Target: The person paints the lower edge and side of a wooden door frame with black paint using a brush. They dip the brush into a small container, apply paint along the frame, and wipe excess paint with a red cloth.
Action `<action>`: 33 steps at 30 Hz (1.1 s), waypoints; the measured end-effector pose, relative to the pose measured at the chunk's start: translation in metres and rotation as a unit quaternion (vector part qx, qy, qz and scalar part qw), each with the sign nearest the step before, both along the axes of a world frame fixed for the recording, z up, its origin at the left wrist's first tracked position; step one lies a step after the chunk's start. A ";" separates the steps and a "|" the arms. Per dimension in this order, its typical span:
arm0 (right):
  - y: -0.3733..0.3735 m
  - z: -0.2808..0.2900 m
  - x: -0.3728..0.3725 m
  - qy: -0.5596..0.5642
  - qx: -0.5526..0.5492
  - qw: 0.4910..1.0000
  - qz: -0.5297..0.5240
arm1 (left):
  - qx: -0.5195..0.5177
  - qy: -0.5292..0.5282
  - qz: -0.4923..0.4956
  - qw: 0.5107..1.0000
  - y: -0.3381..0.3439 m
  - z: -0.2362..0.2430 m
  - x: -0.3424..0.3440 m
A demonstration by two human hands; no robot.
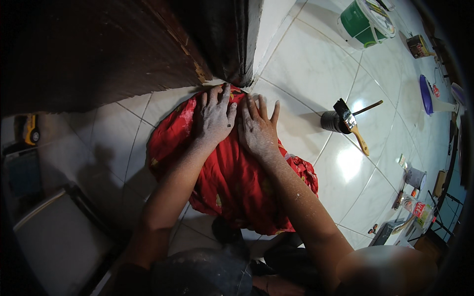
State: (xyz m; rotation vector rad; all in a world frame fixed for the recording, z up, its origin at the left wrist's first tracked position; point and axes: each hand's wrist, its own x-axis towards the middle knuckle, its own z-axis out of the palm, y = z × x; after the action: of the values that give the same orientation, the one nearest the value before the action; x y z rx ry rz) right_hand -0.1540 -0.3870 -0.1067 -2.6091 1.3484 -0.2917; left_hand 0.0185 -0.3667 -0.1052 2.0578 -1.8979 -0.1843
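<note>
A crumpled red patterned cloth [232, 182] lies bunched on the tiled floor against the foot of a dark wooden door [98, 54] with a ragged lower edge, beside its frame. My left hand [216, 116] presses on the cloth's upper left part, fingers slightly spread and pointing toward the frame. Just right of it, my right hand [259, 123] rests on the cloth with its fingers apart. Both hands are coated in pale dust and speckles. To the right, a tin [332, 123] has a black-bristled brush [359, 135] with a wooden handle across it, and a stick.
A green-and-white bucket [363, 27] and a small tin [417, 46] stand at upper right on tiles [306, 59]. Along the right are a purple-white object [427, 93], another can [416, 177], a bottle [417, 209] and tools. A yellow toy-like vehicle [30, 129] and a pale panel [59, 237] are at left.
</note>
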 end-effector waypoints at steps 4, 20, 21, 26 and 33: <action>-0.001 0.006 0.005 0.028 -0.005 0.999 -0.029 | -0.007 0.002 -0.010 1.000 0.003 0.000 0.007; -0.002 0.000 0.012 -0.016 -0.023 0.998 -0.053 | 0.002 0.007 -0.006 1.000 -0.004 -0.007 0.006; -0.001 0.001 0.011 -0.008 -0.016 0.999 -0.045 | 0.004 0.007 -0.007 1.000 -0.003 -0.008 0.008; 0.000 -0.003 0.011 0.017 -0.012 0.997 -0.071 | -0.007 0.022 -0.003 1.000 -0.004 -0.009 0.007; -0.001 0.000 0.022 0.035 0.006 0.993 -0.112 | -0.044 0.022 -0.026 0.998 0.006 -0.008 0.008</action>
State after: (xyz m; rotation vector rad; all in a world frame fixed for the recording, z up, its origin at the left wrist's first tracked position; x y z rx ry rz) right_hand -0.1316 -0.3884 -0.1066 -2.4796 1.6651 -0.2246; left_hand 0.0268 -0.3611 -0.1132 1.9335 -1.9007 -0.1545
